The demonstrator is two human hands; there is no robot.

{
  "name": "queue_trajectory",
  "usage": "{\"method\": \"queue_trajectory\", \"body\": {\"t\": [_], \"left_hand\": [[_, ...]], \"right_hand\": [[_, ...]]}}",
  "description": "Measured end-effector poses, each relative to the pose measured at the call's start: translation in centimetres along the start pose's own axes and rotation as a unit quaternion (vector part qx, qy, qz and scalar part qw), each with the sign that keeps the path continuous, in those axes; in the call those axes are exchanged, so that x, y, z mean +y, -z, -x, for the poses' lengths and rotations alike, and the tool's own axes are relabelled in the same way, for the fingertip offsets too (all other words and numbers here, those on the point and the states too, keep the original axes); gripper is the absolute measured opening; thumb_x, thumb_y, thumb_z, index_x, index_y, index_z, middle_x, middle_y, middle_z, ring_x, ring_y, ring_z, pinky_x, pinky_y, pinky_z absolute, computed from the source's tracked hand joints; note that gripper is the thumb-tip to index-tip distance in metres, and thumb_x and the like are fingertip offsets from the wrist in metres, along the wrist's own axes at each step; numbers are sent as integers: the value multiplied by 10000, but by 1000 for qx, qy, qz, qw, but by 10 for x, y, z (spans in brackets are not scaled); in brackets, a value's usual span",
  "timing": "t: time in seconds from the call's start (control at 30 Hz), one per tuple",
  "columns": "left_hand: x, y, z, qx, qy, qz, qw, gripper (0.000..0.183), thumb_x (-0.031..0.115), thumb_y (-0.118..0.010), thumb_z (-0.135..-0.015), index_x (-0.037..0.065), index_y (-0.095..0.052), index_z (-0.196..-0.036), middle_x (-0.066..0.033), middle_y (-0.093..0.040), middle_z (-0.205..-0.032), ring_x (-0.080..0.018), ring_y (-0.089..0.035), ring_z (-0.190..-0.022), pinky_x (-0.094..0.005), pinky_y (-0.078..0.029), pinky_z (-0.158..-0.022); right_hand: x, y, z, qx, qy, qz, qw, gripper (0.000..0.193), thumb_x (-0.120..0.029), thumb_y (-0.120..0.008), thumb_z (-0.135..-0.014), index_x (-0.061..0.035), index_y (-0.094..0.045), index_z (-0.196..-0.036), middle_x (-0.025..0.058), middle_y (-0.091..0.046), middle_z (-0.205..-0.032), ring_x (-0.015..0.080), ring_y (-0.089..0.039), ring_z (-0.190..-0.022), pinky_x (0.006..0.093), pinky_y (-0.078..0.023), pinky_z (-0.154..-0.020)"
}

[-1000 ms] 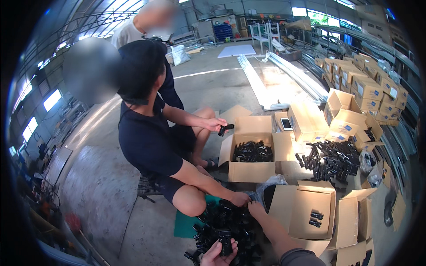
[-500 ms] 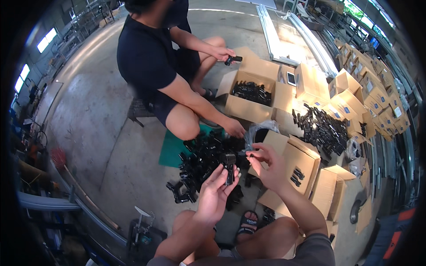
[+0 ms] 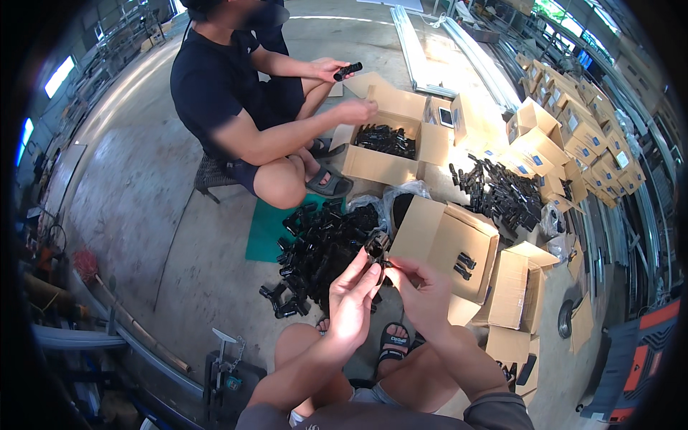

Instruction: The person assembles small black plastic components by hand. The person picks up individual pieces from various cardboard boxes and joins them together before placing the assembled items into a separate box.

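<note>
Concrete floor (image 3: pixel 208 265) spreads across the left, edged at lower left by a broom (image 3: pixel 136 319) and metal rail (image 3: pixel 154 362). A co-worker (image 3: pixel 215 93) sits at upper left. Left of centre, black parts (image 3: pixel 315 247) heap over a green mat (image 3: pixel 261 247). At centre, the left hand (image 3: pixel 351 304) grasps a black fitting (image 3: pixel 376 245); the right hand (image 3: pixel 423 294) meets it with its fingertips, whether gripping I cannot tell. Rightward stands an open carton (image 3: pixel 426 229); upper right, stacked boxes (image 3: pixel 588 132) bear blue prints.

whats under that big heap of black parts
Under the heap, a green mat shows at the far-left edge and grey floor at the near edge; whatever is beneath the middle is covered.
</note>
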State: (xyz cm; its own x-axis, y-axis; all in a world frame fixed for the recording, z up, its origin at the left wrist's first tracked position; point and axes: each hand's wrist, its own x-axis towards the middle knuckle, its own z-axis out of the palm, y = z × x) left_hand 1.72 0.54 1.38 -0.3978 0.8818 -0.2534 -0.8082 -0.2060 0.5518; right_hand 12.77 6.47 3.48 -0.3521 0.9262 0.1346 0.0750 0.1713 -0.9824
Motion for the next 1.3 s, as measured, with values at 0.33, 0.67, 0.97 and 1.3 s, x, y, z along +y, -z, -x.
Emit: {"method": "queue_trajectory", "body": {"t": [0.33,0.67,0.97,1.3], "left_hand": [[5,-10,4,-27,-73,-45,996,375,-10,-588,-953,33,-592,-1326,-57,-668,-1205,-115,-632,-1041,-259,-498,-930],[1,-9,0,-48,-97,-111,988,509,-88,-586,-938,37,-500,-1424,-70,-639,-1233,-94,-594,-1055,-255,-476,-964],[1,-12,2,-56,-96,-98,989,512,-95,-574,-942,35,-492,-1430,-77,-640,-1226,-104,-595,-1058,-258,-484,-951],[-6,-4,0,-56,-114,-129,984,530,-99,-621,-914,67,-531,-1408,-25,-611,-1198,-68,-572,-972,-223,-466,-925]], "right_hand": [[-1,-4,-1,19,9,14,1000,172,-1,-713,-878,33,-720,-1047,68,-731,-920,101,-664,-832,231,-528,-753],[4,3,-2,15,-12,-4,1000,158,29,-648,-908,38,-710,-1052,87,-728,-967,117,-675,-876,237,-533,-785],[8,2,-1,31,66,45,996,154,31,-644,-909,45,-702,-1052,101,-726,-955,123,-681,-863,235,-535,-770],[4,-3,-1,55,49,40,996,105,-78,-665,-909,4,-703,-963,100,-693,-802,161,-654,-699,280,-508,-651]]}}
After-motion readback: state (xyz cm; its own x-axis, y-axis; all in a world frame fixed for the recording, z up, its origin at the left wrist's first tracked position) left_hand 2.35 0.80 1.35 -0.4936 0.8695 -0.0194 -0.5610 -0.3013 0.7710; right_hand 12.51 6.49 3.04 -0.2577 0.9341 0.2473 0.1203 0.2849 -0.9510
